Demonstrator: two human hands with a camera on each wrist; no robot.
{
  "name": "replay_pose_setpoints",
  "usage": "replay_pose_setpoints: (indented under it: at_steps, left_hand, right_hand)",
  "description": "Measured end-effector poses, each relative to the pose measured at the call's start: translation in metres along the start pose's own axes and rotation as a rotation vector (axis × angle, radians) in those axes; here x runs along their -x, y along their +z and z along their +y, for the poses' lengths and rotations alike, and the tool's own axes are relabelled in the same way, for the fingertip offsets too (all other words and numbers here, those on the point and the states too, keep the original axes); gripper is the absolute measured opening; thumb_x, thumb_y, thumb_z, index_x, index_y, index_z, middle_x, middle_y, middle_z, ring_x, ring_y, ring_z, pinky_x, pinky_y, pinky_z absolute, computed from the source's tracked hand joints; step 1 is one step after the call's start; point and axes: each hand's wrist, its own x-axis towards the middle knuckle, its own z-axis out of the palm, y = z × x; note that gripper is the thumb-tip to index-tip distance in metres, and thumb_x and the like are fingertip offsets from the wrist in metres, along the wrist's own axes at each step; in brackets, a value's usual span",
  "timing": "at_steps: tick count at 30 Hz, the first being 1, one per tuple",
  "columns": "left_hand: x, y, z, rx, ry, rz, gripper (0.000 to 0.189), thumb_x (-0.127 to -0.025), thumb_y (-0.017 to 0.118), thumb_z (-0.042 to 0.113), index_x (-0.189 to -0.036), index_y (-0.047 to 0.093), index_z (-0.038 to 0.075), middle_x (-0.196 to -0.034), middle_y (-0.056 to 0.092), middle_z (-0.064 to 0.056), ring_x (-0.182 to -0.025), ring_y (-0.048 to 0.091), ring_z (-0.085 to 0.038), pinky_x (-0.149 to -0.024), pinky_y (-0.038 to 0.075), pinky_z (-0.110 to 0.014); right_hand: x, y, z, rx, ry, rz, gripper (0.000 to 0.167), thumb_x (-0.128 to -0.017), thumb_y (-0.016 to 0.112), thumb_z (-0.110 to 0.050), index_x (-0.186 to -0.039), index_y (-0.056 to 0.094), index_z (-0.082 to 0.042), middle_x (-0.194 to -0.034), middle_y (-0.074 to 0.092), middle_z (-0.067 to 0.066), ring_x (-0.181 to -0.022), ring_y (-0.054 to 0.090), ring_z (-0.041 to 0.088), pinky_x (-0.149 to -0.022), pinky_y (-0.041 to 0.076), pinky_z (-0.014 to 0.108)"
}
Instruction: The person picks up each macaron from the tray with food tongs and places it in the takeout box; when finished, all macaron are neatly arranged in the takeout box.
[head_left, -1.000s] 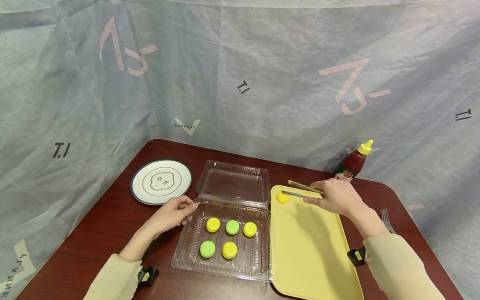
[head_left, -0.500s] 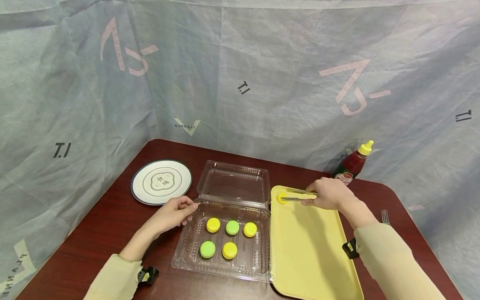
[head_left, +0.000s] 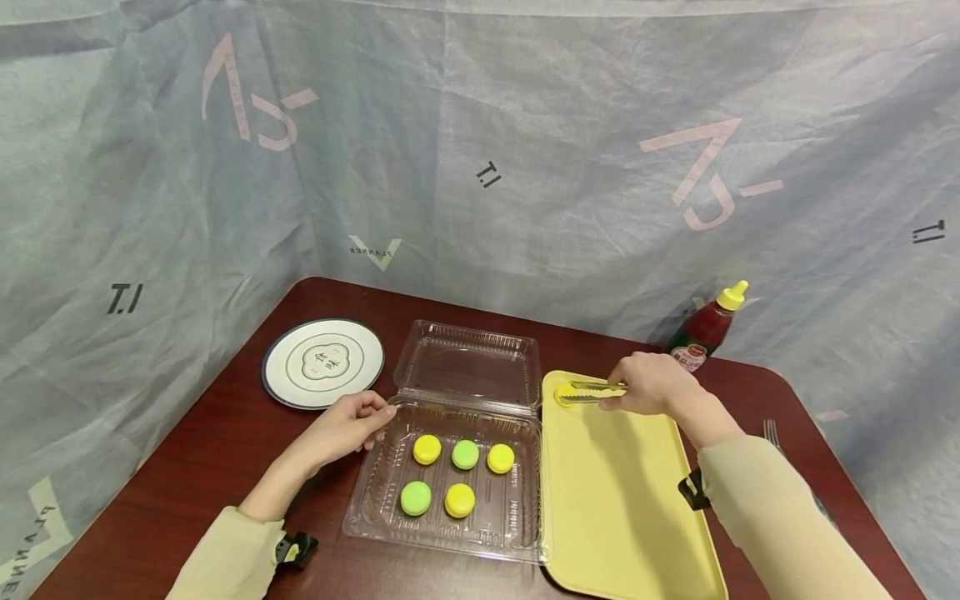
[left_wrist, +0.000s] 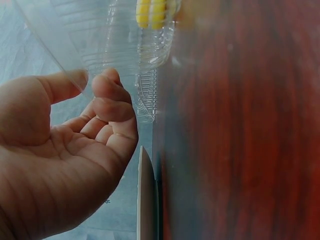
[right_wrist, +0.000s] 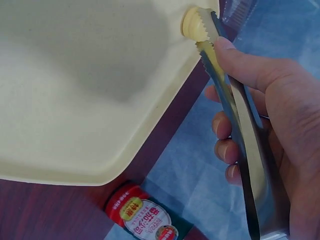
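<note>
My right hand [head_left: 656, 385] grips metal tongs [right_wrist: 245, 135], whose toothed tips lie on either side of a yellow macaron [right_wrist: 194, 24] at the far left corner of the yellow tray [head_left: 622, 500]. In the head view a clear plastic container [head_left: 517, 533] lies with its lid [head_left: 468, 367] folded back, left of the tray. Yellow macarons [head_left: 460, 500] and green macarons [head_left: 416, 498] sit in its base in two rows. With thumb and forefinger my left hand [head_left: 348, 429] pinches the container's left rim; the left wrist view shows this hand [left_wrist: 75, 145] from the palm side.
Behind my left hand is a white plate [head_left: 300, 346] with a dark blue rim. A red sauce bottle [head_left: 705, 329] with a yellow cap stands beyond the tray. Right of the tray lies a fork [head_left: 771, 433], partly hidden by my right sleeve. Grey cloth surrounds the table.
My right hand has moved left and slightly down with the tongs, bringing their tips around the yellow macaron on the tray. The left hand and the container have stayed put.
</note>
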Motion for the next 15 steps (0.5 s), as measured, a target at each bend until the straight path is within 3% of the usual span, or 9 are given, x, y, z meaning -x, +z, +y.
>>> replay_pose_setpoints:
  at_steps: [9,15]
  left_hand:
    - [-0.0028,-0.0007,-0.0028,-0.005,0.009,0.003,0.022,-0.102,0.058,0.019,-0.1,0.058,-0.003,-0.068,0.054,-0.003,-0.061,0.052,-0.016,-0.056,0.044,-0.026]
    - [-0.0025,-0.0002,-0.003,0.001,0.01,-0.001,0.022,-0.102,0.059,0.02,-0.1,0.058,-0.003,-0.068,0.054,-0.003,-0.061,0.052,-0.016,-0.056,0.043,-0.026]
  right_hand:
    - [-0.003,-0.0055,-0.0033,0.006,-0.027,-0.017,0.03,-0.083,0.079,-0.042,-0.065,0.063,-0.024,-0.06,0.046,-0.01,-0.055,0.04,0.011,-0.051,0.035,0.031]
    - [-0.0032,-0.0062,-0.0047,0.001,-0.047,-0.019,0.034,-0.083,0.078,-0.041,-0.061,0.059,-0.024,-0.058,0.041,-0.009,-0.054,0.037,0.01,-0.051,0.033,0.03]
